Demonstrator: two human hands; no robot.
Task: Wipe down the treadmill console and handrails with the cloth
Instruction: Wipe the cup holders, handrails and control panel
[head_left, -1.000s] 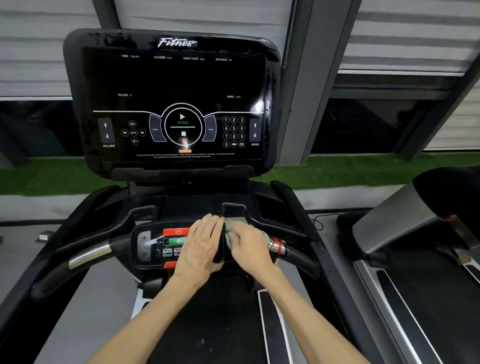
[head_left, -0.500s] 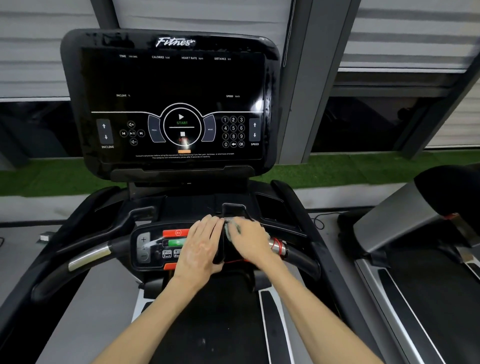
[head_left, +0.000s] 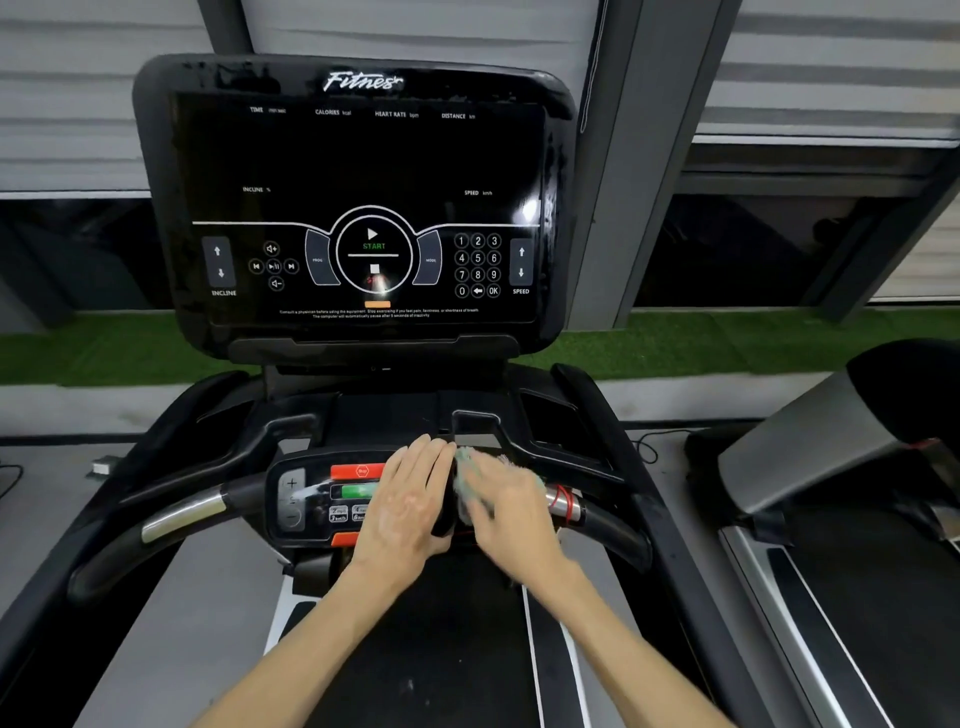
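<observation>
A broad grey upright pillar (head_left: 639, 156) rises in the middle of the back wall. On either side of it hang white horizontal-slat blinds (head_left: 67, 104), with dark window glass (head_left: 753, 249) below them. At the pillar's foot a strip of green artificial turf (head_left: 727, 338) runs across, then pale grey floor (head_left: 675, 493). A second black-and-silver treadmill (head_left: 810, 452) stands right of the pillar.

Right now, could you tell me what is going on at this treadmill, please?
A person is wiping the lower panel. The right hand has a green cloth under it at the panel's right end; both are blurred, so the grip is unclear. The left hand lies flat on the panel beside it.
</observation>
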